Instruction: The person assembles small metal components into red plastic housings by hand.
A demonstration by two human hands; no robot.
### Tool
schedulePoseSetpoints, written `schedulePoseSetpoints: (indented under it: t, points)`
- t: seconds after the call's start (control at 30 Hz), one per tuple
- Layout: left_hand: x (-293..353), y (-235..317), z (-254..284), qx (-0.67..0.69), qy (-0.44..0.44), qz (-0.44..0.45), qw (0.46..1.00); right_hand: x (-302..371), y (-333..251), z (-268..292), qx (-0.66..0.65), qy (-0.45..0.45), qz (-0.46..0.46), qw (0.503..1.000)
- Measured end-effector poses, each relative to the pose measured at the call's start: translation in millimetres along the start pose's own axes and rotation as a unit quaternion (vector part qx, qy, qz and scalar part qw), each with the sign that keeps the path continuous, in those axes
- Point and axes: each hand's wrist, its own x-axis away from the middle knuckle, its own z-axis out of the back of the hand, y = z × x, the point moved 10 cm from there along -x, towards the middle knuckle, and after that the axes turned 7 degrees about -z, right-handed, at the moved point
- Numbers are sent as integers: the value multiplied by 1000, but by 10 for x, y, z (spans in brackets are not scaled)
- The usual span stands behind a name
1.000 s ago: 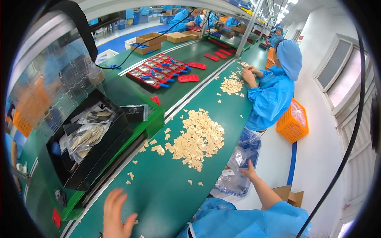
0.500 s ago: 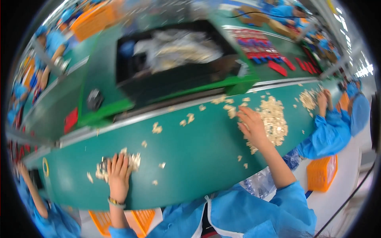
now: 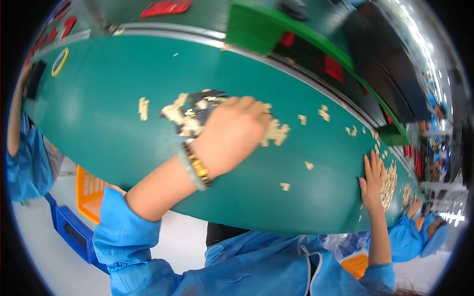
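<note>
My left hand [image 3: 234,129], with a jade-green bangle [image 3: 191,170] and a beaded bracelet [image 3: 197,163] at the wrist, bends over a small heap of black and cream pieces. Its fingers curl downward and look closed; whatever they grip is hidden beneath the knuckles. Black pieces [image 3: 200,112] show left of that hand, mixed with small angular cream pieces [image 3: 173,113], and more cream ones peek out on its right. Further right, my right hand [image 3: 374,183] lies with fingers stretched out and apart, beside a larger pile of cream pieces [image 3: 389,186].
Loose cream pieces [image 3: 323,113] dot the green table [image 3: 113,123]. A yellow tape roll [image 3: 59,62] lies far left. Beyond the back rail stands a green-edged shelf [image 3: 301,29] with a black box [image 3: 385,54]. Co-workers [image 3: 29,158] sit left and right; an orange basket [image 3: 91,192] is below.
The view has swung left, bringing the small heap nearer the middle. My left hand has gone from lying flat on the heap to curled fingers. My right hand stays by the large pile.
</note>
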Motion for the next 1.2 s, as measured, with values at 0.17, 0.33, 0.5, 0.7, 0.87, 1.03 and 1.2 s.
schedulePoseSetpoints:
  t: [0.17, 0.33, 0.5, 0.7, 0.87, 1.03, 1.2]
  points:
    - [56, 8, 232, 36, 174, -62, 982, -667, -663, 347, -1, 50, 31, 998]
    - [75, -7, 373, 73, 207, -67, 973, -1718, -1001, 474, -187, 112, 36, 975]
    - [117, -3, 406, 157, 183, -38, 970, -2760, -1859, 639, -198, 92, 80, 973]
    - [255, -54, 522, 190, 231, -19, 954, -2892, -2217, 442, -167, -100, 9, 981]
    - [203, -79, 490, 216, 204, -18, 955, -2250, -2142, 815, -148, 116, 182, 965]
    - [134, -101, 430, 206, 134, -17, 969, -2090, -1765, 879, -143, 210, 159, 954]
    - [19, -8, 509, 187, 154, -39, 970, -2273, -1244, 497, -165, 173, 36, 970]
